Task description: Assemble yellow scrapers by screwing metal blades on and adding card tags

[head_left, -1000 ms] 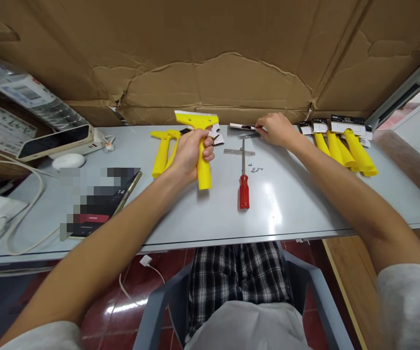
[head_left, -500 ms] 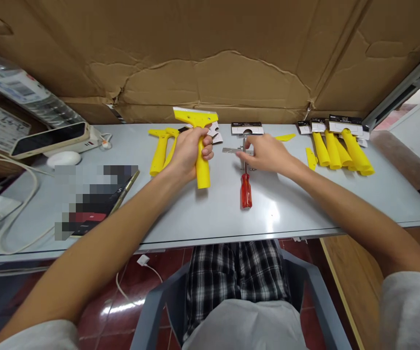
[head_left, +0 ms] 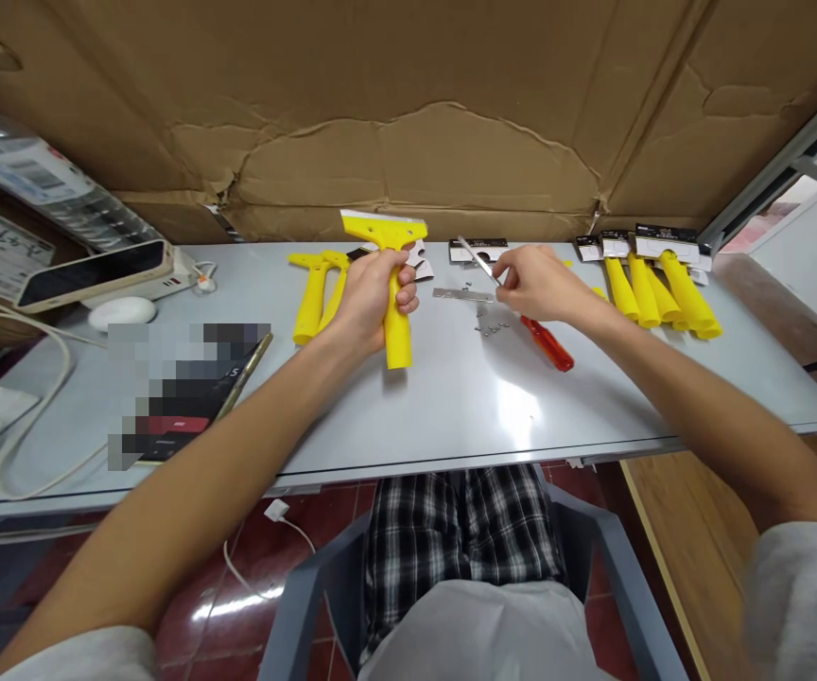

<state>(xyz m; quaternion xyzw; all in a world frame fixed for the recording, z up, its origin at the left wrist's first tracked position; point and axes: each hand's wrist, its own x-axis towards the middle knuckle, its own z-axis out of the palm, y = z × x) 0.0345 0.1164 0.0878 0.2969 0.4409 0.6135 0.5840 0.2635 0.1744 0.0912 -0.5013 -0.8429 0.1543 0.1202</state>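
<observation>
Yellow scraper (head_left: 391, 284) is gripped upright in the closed left hand (head_left: 373, 298); at its 3 o'clock, the right hand (head_left: 536, 284) grips a red screwdriver (head_left: 547, 342).

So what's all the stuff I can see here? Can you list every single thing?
scraper: one, yellow, gripped upright in the left hand
screwdriver: one, red handle, held tilted in the right hand
metal strip: one, silver, flat on the table between the hands
screws: a few, silver, beside the strip
bare scrapers: two, yellow, left of the held one
packaged scrapers: a row, yellow, far right
phone: one, dark screen, far left
table: one, grey
cardboard: brown, behind the table
left hand: closed round the scraper handle
right hand: closed on the screwdriver
</observation>
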